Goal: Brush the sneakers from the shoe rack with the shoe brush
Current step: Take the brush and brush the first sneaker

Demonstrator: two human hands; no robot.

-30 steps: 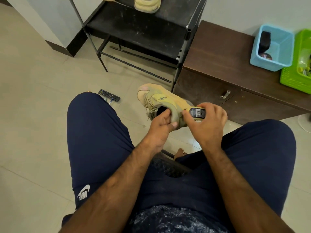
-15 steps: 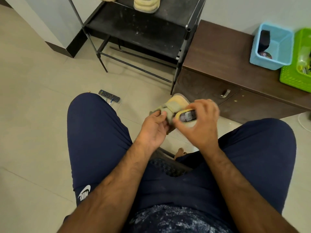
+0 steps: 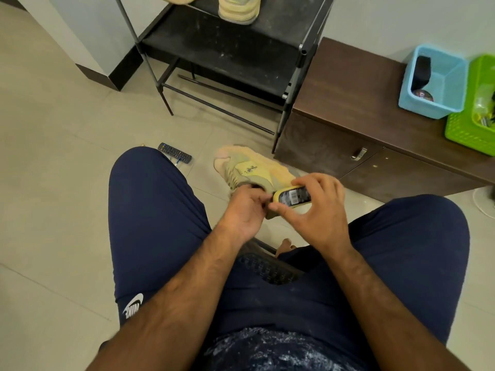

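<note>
A pale yellow and pink sneaker (image 3: 249, 167) hangs between my knees with its toe pointing away to the upper left. My left hand (image 3: 242, 210) grips it at the collar, fingers tucked into the opening. My right hand (image 3: 316, 207) pinches a yellow-rimmed shoe brush (image 3: 292, 196) with a dark labelled back, pressed against the sneaker's heel side. A second matching sneaker (image 3: 238, 9) stands on the black shoe rack (image 3: 227, 52) at the top.
A brown low cabinet (image 3: 375, 124) stands right of the rack, carrying a blue basket (image 3: 434, 81) and a green basket (image 3: 474, 108). A remote control (image 3: 174, 153) lies on the tiled floor by my left knee. My legs in navy shorts frame the hands.
The sneaker has turned back so its toe and tongue show again at upper left. The brush has slid right and down along the heel side.
</note>
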